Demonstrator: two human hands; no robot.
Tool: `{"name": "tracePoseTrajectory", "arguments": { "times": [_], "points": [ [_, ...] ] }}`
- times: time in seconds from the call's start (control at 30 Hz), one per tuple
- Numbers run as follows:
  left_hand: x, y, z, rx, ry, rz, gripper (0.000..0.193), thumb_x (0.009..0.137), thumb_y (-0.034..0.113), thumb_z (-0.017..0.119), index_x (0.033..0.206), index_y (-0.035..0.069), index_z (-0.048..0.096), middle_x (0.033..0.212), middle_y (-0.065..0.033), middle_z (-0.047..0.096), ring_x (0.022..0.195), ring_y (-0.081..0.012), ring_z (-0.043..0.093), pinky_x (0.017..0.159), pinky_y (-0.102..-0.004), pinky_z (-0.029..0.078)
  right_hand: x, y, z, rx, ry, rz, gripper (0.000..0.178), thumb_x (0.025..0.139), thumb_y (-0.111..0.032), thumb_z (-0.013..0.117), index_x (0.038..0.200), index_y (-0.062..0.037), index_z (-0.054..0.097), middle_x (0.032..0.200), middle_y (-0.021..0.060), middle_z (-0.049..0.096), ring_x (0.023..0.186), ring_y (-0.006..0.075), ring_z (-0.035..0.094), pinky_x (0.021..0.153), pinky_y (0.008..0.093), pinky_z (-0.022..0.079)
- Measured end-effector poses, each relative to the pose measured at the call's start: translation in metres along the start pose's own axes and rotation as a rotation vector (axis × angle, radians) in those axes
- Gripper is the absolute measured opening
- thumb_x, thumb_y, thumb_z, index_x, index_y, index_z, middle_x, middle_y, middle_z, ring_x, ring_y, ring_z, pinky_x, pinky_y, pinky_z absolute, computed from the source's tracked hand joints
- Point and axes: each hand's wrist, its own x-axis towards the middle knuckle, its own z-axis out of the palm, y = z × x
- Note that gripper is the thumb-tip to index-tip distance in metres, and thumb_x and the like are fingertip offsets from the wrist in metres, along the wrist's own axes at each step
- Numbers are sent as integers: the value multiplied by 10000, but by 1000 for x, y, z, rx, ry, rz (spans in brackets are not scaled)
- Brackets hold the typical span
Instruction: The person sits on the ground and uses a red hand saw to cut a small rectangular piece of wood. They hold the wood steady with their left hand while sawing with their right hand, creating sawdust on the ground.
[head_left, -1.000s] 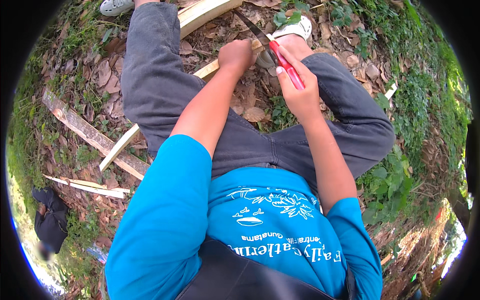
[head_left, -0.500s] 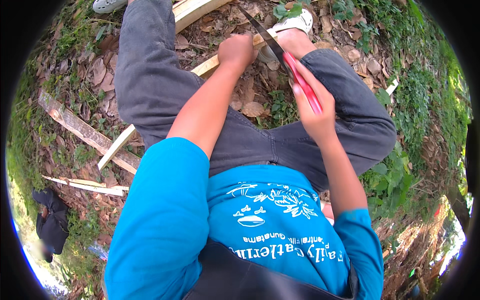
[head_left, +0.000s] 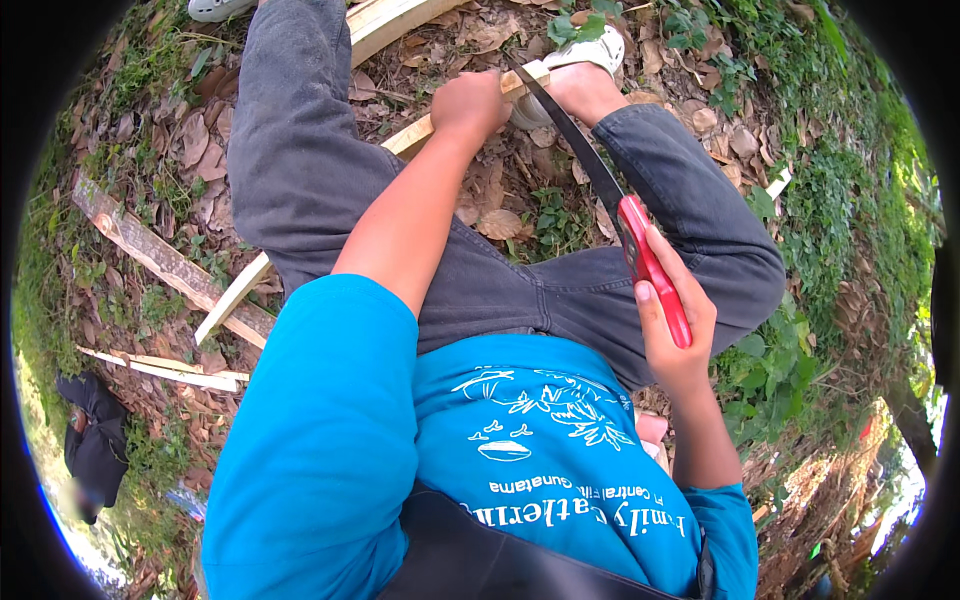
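Observation:
My left hand (head_left: pixel 470 104) is closed around a pale wooden stick (head_left: pixel 412 136), close to its far end. The stick runs back under my left forearm and over my left leg. My right hand (head_left: pixel 680 318) grips the red handle of a pruning saw (head_left: pixel 590 158). Its dark, slightly curved blade slants up and left, with the tip part resting across the stick just right of my left fist. Whether the teeth are sunk into the wood cannot be made out.
A thick pale beam (head_left: pixel 395 25) lies beyond my left hand. At the left are a bark-covered plank (head_left: pixel 150 245) and thin split strips (head_left: pixel 165 370). Dry leaves and green plants cover the ground. A dark-clothed person (head_left: pixel 95 440) is at the far left edge.
My right hand has drawn the saw back toward me and to the right, so the blade's tip part now crosses the stick. My left hand has barely moved.

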Motion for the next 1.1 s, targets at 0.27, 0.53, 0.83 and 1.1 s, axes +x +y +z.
{"name": "tracePoseTrajectory", "arguments": {
  "times": [0.27, 0.53, 0.83, 1.1],
  "points": [
    [2, 6, 3, 4, -1, 41, 339, 839, 340, 721, 1116, 146, 745, 1052, -152, 764, 980, -348, 743, 855, -462, 597, 136, 62, 90, 112, 154, -198, 433, 951, -37, 647, 1384, -24, 633, 1238, 190, 720, 1139, 202, 675, 988, 310, 500],
    [5, 1, 8, 7, 21, -6, 327, 854, 358, 721, 1097, 141, 746, 1046, -142, 767, 949, -332, 751, 814, -456, 606, 9, 4, 6, 21, 16, 28, 483, 977, -6, 624, 1452, 38, 551, 1411, 209, 629, 1324, 243, 588, 1129, 346, 404],
    [6, 4, 5, -20, 26, 11, 276, 839, 300, 734, 1052, 128, 769, 1037, -148, 770, 955, -339, 755, 809, -456, 611, 130, 54, 81, 158, 131, -104, 409, 967, -45, 645, 1373, 9, 628, 1215, 163, 728, 1112, 160, 666, 980, 281, 491],
    [4, 5, 3, -57, -101, -90, 412, 817, 384, 751, 1153, 146, 747, 1123, -162, 755, 1037, -349, 734, 892, -465, 592, 111, 67, 72, 80, 63, -134, 468, 971, -45, 652, 1436, -54, 602, 1330, 166, 686, 1213, 183, 642, 1039, 309, 467]
  ]
}}
